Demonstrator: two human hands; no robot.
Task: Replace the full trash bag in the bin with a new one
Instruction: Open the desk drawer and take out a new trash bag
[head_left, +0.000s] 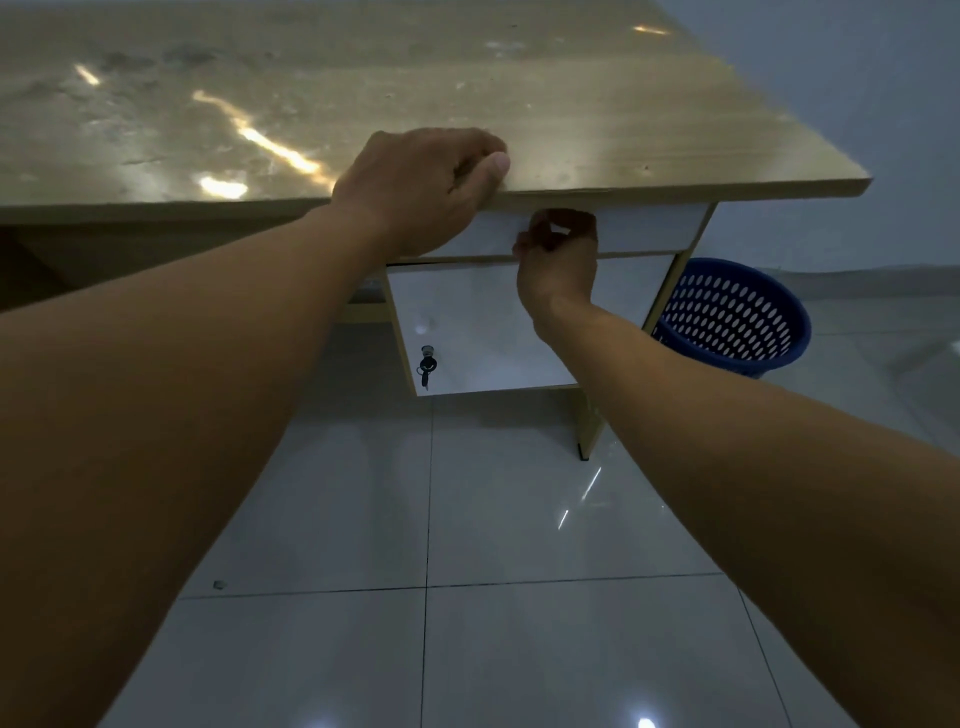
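Observation:
A blue perforated plastic bin (737, 317) stands on the floor to the right of the desk, with no bag visible in it. My left hand (421, 187) rests on the front edge of the wooden desk top (597, 119), fingers curled over the edge. My right hand (558, 254) is below the desk top, its fingers pinched at the top of the white drawer front (639, 231). Whether a handle sits under those fingers is hidden. No trash bag is in view.
Under the drawer is a white cabinet door (467, 322) with a lock and a key (427, 366) hanging in it. The floor is glossy white tile (519, 519). A grey wall stands behind the bin.

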